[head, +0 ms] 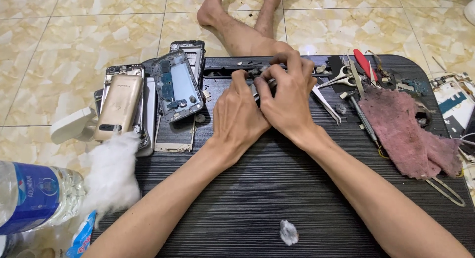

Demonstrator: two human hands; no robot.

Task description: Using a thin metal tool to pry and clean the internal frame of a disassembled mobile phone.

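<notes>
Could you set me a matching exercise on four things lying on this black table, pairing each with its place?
Things:
1. gold phone back cover
2. dusty pink cloth
3. white cotton wad
4. small crumpled grey scrap

Places:
A. near table edge, between the forearms
B. right side, beside the tools
C. left edge, next to the plastic water bottle
D. on the stack of opened phones at far left

Pairs: 1-D, 2-B, 3-C, 4-A

A home phone-repair spot: low black table (277, 198) on tiled floor (69, 45), dismantled phones (175, 84), tools (346, 84).
</notes>
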